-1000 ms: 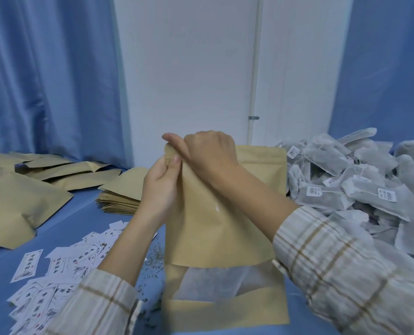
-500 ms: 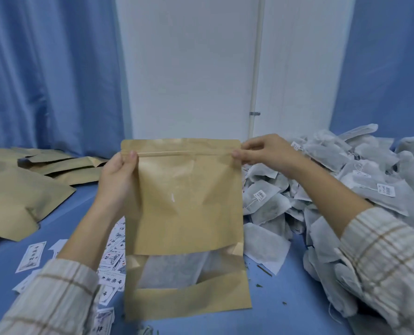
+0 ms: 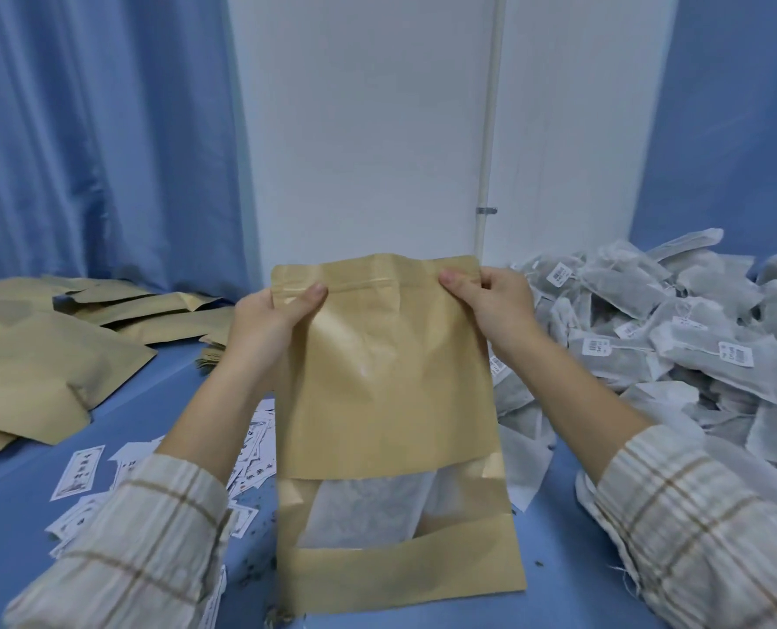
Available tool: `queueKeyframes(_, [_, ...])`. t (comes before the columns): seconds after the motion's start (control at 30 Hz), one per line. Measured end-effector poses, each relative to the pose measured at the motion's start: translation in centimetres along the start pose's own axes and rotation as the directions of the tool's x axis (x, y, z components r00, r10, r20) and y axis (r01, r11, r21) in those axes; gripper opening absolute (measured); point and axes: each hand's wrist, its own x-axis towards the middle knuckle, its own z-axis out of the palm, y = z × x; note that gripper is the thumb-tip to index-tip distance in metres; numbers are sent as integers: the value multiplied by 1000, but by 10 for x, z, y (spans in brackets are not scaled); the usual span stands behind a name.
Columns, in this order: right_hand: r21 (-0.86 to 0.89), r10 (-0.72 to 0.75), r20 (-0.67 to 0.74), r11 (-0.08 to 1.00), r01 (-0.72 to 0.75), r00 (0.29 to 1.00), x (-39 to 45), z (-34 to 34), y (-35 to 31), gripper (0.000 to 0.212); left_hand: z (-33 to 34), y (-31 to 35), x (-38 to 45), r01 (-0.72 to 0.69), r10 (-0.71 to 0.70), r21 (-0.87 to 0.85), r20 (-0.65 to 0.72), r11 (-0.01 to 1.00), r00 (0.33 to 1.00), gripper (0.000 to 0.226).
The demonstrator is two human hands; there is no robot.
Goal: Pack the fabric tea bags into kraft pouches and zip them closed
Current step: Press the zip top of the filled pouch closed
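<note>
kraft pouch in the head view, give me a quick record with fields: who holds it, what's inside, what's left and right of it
held item: kraft pouch, upright
left hand: pinches top left corner at the zip line
right hand: pinches top right corner
contents: white fabric tea bag seen through the window
left of pouch: flat empty pouches, paper labels
right of pouch: pile of tea bags
surface: blue table

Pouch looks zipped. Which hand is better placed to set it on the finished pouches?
Left, probably. The left hand pinches the pouch nearest the filled kraft pouches; the right hand is beside the tea bag heap.
</note>
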Motion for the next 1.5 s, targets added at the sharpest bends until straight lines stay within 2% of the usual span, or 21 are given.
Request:
queueKeyframes(0.03, [11,-5,17,1000,5,1000,-1,-2,-1,26,-1,1,1,31,-31,-48,8,998,999,25])
queueKeyframes(0.1, [141,15,119,989,-32,993,-2,-8,-2,10,-3,2,3,48,-45,-100,33,994,998,26])
queueKeyframes(0.17, [209,17,170,976,-53,985,-2,-11,-4,35,0,3,1,18,-14,-118,28,993,999,24])
queueKeyframes(0.2, [189,10,158,981,-40,987,-2,-12,-5,43,3,3,-1,4,-2,-133,20,991,1000,22])
queueKeyframes(0.37, [149,-20,27,989,16,999,-7,-11,-10,48,7,5,-9,-60,63,-99,27,993,998,16])
queueKeyframes(0.4, [129,-28,12,991,26,1000,-8,-11,-9,48,7,5,-10,-92,93,-47,25,995,995,23])
queueKeyframes(0.47, [108,-41,-8,993,42,999,-9,-11,-8,48,9,7,-10,-192,204,198,-44,961,978,59])
queueKeyframes(0.5, [98,-55,-10,994,56,998,-9,-11,-8,48,11,11,-11,-279,323,393,-50,876,945,80])
queueKeyframes(0.53, [86,-69,-4,994,69,998,-10,-11,-8,47,15,16,-11,-384,461,593,24,708,887,93])
queueKeyframes(0.57, [72,-79,6,994,78,997,-10,-10,-10,47,22,22,-10,-480,556,732,167,484,814,95])
queueKeyframes(0.6, [69,-90,21,994,89,996,-10,-9,-12,47,32,31,-8,-543,547,785,326,298,771,88])
queueKeyframes(0.63, [64,-104,37,993,101,994,-10,-8,-16,47,41,39,-4,-579,467,788,439,210,767,79])
queueKeyframes(0.67, [53,-119,51,992,116,992,-10,-7,-19,48,50,47,1,-592,361,779,502,207,786,68])
queueKeyframes(0.73, [17,-148,70,989,147,987,-9,-8,-23,49,62,62,12,-555,174,757,530,344,830,47])
queueKeyframes(0.83, [-3,-168,89,986,169,982,-8,-12,-27,50,64,76,20,-458,43,687,530,564,847,31])
queueKeyframes(0.93, [-10,-178,106,984,180,978,-7,-13,-27,51,60,79,23,-387,-54,621,570,682,820,26])
queueKeyframes(1.0, [-31,-177,103,983,181,979,-5,-12,-25,51,61,78,24,-388,-45,626,561,676,826,22])
queueKeyframes(1.17, [-93,-160,71,982,167,985,-1,-9,-25,50,78,57,19,-406,148,731,393,548,907,15])
queueKeyframes(1.3, [-148,-62,143,985,84,988,5,-12,-30,52,81,48,18,-463,231,724,404,511,885,16])
queueKeyframes(1.43, [-171,-119,140,975,142,983,7,-18,-33,49,60,68,28,-478,38,757,518,446,855,41])
queueKeyframes(1.5, [-158,-153,137,972,175,979,6,-19,-31,47,51,75,34,-439,-23,751,516,494,856,40])
